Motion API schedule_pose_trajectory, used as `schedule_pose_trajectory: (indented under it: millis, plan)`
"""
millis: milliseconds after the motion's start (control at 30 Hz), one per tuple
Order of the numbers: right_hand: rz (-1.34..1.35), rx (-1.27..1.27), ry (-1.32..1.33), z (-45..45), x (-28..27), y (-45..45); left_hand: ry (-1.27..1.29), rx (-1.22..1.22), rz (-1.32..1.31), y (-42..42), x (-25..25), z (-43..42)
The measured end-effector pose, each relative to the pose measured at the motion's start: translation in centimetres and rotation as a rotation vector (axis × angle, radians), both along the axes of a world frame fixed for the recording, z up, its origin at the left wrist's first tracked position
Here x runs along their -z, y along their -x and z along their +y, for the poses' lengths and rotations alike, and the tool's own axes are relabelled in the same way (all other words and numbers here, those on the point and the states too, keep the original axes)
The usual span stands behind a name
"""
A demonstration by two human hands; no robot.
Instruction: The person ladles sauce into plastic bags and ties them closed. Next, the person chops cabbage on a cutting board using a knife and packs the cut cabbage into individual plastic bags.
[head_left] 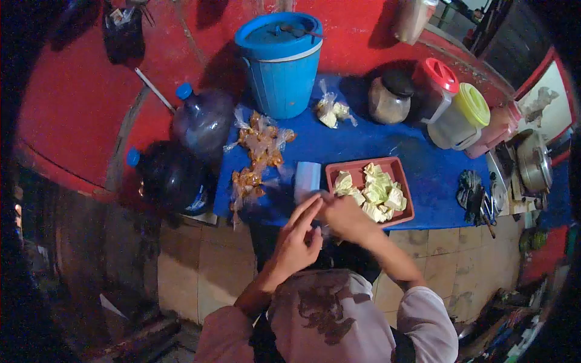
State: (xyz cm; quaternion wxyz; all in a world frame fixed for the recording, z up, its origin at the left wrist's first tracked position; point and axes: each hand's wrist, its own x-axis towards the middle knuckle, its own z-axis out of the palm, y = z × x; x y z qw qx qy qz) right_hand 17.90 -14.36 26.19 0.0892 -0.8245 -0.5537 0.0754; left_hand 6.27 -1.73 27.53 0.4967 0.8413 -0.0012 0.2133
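Close together at the front edge of the blue table (357, 142) are my two hands. My left hand (296, 242) has its thumb and fingers apart around a small clear plastic piece, only partly visible. Fingers curled, my right hand (342, 215) touches the left fingertips; what it pinches is too small to name. Just beyond them lies a light blue and pink pack (307, 178). A red-brown tray (408, 196) beside my right hand holds pale green cabbage pieces (378, 186). Several small tied bags of orange-brown food (260, 145) lie to the left.
At the back stands a blue bucket (281, 72), with a small bag of pale pieces (333, 112) beside it. A black-lidded jar (390, 97) and lidded pitchers (457, 118) line the right back. Large bottles (203, 121) stand left, a metal pot (534, 162) far right.
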Motion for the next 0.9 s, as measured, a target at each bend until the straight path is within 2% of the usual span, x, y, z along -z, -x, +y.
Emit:
schedule_pose_trajectory:
  millis: [33,67,100,133,167,200,233,300,367,400,433,500,533,600,633,700,767,833,867,900]
  plan:
    - [0.190,-0.064,-0.049,-1.5,-2.3,-1.3,0.183,0.043,-0.003,0.4,-1.2,-0.2]
    - [0.479,-0.221,-0.195,-2.8,-2.3,-3.0,0.055,0.030,-0.147,0.7,-1.1,0.5]
    - [0.769,-0.379,-0.341,-4.0,-2.3,-4.4,0.061,0.023,-0.138,1.3,-0.9,1.3]
    - [0.776,-0.364,-0.375,-4.8,-2.7,-5.3,0.067,0.017,-0.129,1.8,-0.6,2.1]
    - [0.783,-0.350,-0.408,-5.6,-3.2,-5.8,0.193,-0.018,-0.092,1.8,-0.2,2.3]
    - [0.221,-0.021,-0.103,-6.7,-5.2,-5.1,0.322,-0.058,-0.062,1.8,0.3,2.4]
    - [0.067,0.273,0.213,-5.5,-6.8,-4.3,0.372,-0.077,0.037,1.8,0.7,2.8]
    - [0.337,-0.050,-0.139,-8.1,-4.8,-6.8,0.394,-0.062,0.035,1.6,2.3,3.3]
    - [0.807,-0.401,-0.459,-7.8,-3.7,-7.5,0.386,-0.060,0.027,1.3,2.9,3.3]
    - [0.395,-0.206,-0.337,-7.6,-6.3,-6.2,0.377,-0.066,0.022,1.3,3.0,3.2]
    - [0.088,0.038,-0.061,-7.4,-6.2,-5.6,0.377,-0.068,0.020,1.1,3.0,3.4]
    - [0.246,-0.061,-0.214,-7.4,-6.9,-5.8,0.328,-0.059,0.030,1.4,3.0,4.0]
    - [0.241,-0.060,-0.215,-7.6,-6.9,-6.2,0.326,-0.056,0.026,1.2,2.8,4.2]
    - [0.437,-0.158,-0.350,-7.8,-6.6,-6.7,0.335,-0.113,0.022,1.4,2.3,4.4]
    - [0.437,-0.159,-0.350,-7.6,-6.5,-6.9,0.336,-0.115,0.021,1.3,2.2,4.3]
    - [0.034,0.194,0.054,-7.2,-6.5,-6.7,0.292,-0.153,-0.041,1.2,1.9,4.3]
    - [0.370,-0.175,-0.408,-7.1,-5.4,-7.9,0.250,-0.140,-0.073,1.0,2.6,4.8]
    - [0.190,-0.122,-0.441,-6.0,-5.2,-7.8,0.207,-0.133,-0.092,1.1,2.5,4.9]
    - [-0.117,0.243,-0.013,-5.8,-5.2,-7.1,0.208,-0.143,-0.104,1.0,2.3,4.9]
    - [-0.050,0.252,0.048,-5.0,-6.3,-6.7,0.207,-0.147,-0.110,0.8,1.5,4.7]
